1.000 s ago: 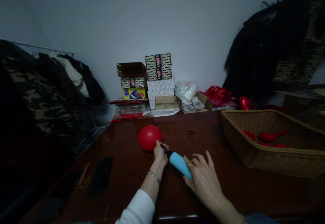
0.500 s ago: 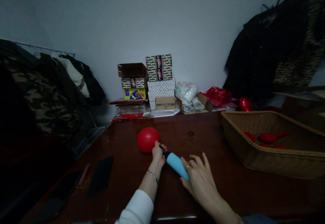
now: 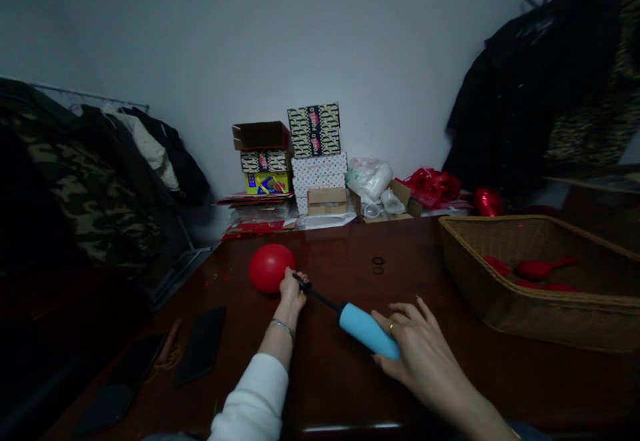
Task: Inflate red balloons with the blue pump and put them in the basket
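Observation:
A round, inflated red balloon [image 3: 271,268] is at the middle left above the table. My left hand [image 3: 291,291] is closed around the balloon's neck and the nozzle end of a hand balloon pump [image 3: 367,329]. The pump has a light blue barrel and a black rod, which shows between the barrel and my left hand. At the barrel's near end, my right hand [image 3: 417,344] holds it between thumb and palm, with several fingers raised. The exact join of neck and nozzle is hidden by my left fingers.
A wicker basket [image 3: 500,308] with red balloons [image 3: 540,269] stands at the right. Two small dark rings [image 3: 378,266] lie mid-table. At the left are a dark phone [image 3: 201,346] and a reddish stick [image 3: 170,341]. Stacked boxes [image 3: 320,174] stand along the back.
My hands have moved apart, left hand and balloon leftward, right hand and blue barrel rightward. A longer stretch of the black rod now shows between them.

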{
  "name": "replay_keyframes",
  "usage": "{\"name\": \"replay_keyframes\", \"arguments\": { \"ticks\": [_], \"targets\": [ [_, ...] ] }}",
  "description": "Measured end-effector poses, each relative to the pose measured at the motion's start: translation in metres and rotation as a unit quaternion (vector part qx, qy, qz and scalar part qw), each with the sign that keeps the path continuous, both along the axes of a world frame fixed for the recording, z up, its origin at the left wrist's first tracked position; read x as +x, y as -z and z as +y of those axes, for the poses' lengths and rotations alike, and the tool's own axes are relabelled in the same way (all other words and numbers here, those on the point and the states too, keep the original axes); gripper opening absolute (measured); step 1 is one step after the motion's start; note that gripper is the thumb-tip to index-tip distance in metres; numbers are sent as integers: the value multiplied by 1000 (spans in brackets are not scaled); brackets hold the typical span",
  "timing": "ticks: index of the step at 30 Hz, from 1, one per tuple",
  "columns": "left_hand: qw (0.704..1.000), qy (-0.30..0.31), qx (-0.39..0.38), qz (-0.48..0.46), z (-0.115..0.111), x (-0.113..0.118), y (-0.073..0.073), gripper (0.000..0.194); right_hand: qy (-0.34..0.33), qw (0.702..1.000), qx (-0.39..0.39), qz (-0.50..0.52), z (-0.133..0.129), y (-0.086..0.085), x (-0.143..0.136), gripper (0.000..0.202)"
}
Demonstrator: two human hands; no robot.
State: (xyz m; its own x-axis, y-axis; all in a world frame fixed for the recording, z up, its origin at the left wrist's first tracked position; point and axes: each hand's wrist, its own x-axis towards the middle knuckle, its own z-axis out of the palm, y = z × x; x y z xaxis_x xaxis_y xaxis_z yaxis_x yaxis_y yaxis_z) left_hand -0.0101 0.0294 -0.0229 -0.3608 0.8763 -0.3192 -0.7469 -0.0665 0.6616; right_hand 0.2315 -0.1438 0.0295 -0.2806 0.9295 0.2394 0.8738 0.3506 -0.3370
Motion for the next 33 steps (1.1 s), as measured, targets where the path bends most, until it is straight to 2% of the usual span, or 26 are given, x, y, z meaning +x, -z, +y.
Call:
{"name": "replay_keyframes", "arguments": {
  "ticks": [5,11,15,23,29,33],
  "targets": [
    [1000,6,-3,-10,-8,19,8,28,15,999,27,-25,1,5,-8,54],
    [999,50,-14,-8,-24,57,23,27,54,995,71,-54,7,23,-30,51],
    [998,64,-16,10,-31,69,26,28,64,993,81,-58,13,34,-34,50],
    [998,46,-14,33,-33,58,23,27,48,994,84,-53,13,40,-40,52],
    [999,43,-17,21,-27,49,30,26,33,997,55,-49,7,33,-40,53],
    [999,25,-16,14,-19,33,23,26,19,999,31,-38,3,23,-32,55]
  ]
}}
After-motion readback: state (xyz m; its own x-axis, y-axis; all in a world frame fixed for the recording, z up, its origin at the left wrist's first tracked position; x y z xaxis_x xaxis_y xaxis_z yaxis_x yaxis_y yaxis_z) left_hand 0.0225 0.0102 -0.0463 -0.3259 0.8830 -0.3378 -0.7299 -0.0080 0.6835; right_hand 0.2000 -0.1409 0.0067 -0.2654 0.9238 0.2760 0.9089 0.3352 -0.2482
